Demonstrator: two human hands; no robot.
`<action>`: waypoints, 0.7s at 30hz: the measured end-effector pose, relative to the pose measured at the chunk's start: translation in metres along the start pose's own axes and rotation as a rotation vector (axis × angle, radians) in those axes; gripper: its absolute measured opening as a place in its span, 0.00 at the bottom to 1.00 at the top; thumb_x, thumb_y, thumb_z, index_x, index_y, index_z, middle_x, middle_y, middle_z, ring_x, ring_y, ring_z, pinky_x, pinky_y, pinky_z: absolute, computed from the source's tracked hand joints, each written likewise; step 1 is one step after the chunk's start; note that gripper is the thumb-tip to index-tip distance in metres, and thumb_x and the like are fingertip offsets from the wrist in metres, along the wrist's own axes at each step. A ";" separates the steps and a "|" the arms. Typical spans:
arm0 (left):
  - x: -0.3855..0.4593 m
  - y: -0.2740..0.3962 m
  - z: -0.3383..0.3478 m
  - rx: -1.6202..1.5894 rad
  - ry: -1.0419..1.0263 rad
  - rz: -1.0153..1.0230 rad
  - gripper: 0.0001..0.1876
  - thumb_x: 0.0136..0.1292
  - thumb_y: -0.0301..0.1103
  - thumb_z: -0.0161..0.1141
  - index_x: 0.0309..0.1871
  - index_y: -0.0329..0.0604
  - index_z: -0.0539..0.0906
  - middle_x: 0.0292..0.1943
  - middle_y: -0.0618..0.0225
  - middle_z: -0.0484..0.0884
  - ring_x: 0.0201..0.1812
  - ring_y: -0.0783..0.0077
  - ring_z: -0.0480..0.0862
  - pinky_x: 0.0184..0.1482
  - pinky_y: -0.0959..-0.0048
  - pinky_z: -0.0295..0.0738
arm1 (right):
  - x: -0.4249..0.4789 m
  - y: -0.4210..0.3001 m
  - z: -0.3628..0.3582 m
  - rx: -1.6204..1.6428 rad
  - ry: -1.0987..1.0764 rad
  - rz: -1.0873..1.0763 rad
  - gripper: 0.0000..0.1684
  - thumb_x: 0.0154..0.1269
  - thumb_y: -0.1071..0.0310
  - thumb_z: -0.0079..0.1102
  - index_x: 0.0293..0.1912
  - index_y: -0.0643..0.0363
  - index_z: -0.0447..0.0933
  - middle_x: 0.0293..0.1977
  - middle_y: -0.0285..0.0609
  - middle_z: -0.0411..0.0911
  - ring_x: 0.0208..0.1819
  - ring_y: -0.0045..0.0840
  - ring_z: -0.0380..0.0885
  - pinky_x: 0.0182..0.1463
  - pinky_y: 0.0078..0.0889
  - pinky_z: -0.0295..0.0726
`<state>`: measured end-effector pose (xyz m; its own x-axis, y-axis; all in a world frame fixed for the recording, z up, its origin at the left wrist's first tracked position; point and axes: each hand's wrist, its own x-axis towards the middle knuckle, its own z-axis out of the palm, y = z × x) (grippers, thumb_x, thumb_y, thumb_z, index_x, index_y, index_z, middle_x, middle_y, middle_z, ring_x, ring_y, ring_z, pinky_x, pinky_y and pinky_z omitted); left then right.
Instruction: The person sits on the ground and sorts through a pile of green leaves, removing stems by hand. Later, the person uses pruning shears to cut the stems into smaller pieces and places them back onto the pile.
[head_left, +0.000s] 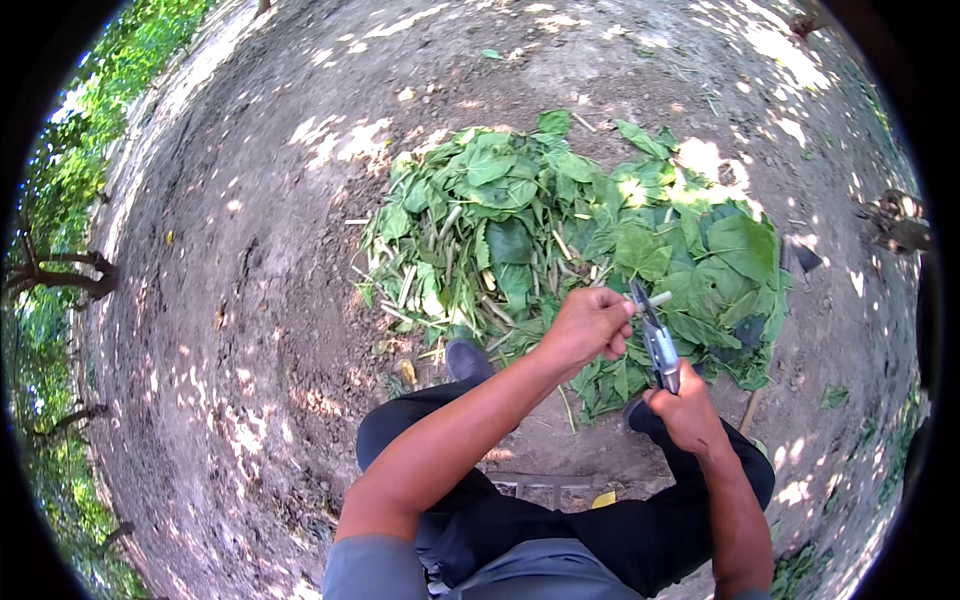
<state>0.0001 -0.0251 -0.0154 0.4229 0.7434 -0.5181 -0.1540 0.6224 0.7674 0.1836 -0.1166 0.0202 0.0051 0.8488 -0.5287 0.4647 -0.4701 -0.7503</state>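
Observation:
Between my fingers, my left hand (596, 326) pinches one end of a short pale green stem (660, 298). My right hand (686, 405) is closed around the handles of metal pruning shears (658, 341), whose blades point up and lie at the stem beside my left fingertips. Whether the blades touch the stem, I cannot tell. Below both hands spreads a heap of large green leaves (742, 244). Cut stem pieces (407, 285) are mixed into the left part of the heap.
My shoes (469, 360) stand at the heap's near edge. Dry bare soil (247, 300) surrounds it. A thin stick (750, 411) lies by my right knee. Tree trunks (896, 221) rise at the right and left rims. A slatted frame (536, 480) shows between my legs.

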 end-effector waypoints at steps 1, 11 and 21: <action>0.001 -0.002 -0.002 0.001 0.001 -0.001 0.10 0.72 0.34 0.58 0.43 0.33 0.79 0.28 0.68 0.81 0.20 0.81 0.79 0.21 0.79 0.75 | 0.001 -0.001 0.002 0.003 -0.005 0.011 0.15 0.58 0.70 0.60 0.40 0.65 0.67 0.26 0.37 0.70 0.28 0.20 0.68 0.33 0.30 0.72; 0.014 -0.018 -0.008 -0.036 -0.001 -0.017 0.10 0.72 0.33 0.57 0.43 0.32 0.81 0.27 0.67 0.81 0.20 0.81 0.78 0.21 0.79 0.74 | 0.008 0.000 0.003 -0.040 -0.003 0.077 0.14 0.59 0.70 0.61 0.39 0.64 0.65 0.24 0.36 0.65 0.28 0.20 0.64 0.33 0.32 0.70; 0.041 -0.056 -0.024 0.023 0.081 -0.067 0.11 0.71 0.33 0.57 0.43 0.32 0.81 0.26 0.68 0.81 0.20 0.79 0.79 0.22 0.78 0.74 | 0.024 0.017 0.009 0.001 0.137 -0.001 0.13 0.59 0.70 0.60 0.38 0.65 0.65 0.23 0.36 0.64 0.27 0.20 0.63 0.31 0.32 0.68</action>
<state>0.0047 -0.0232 -0.0888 0.3582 0.7179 -0.5969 -0.1071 0.6667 0.7376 0.1840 -0.1067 -0.0091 0.1256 0.8742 -0.4690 0.4636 -0.4697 -0.7513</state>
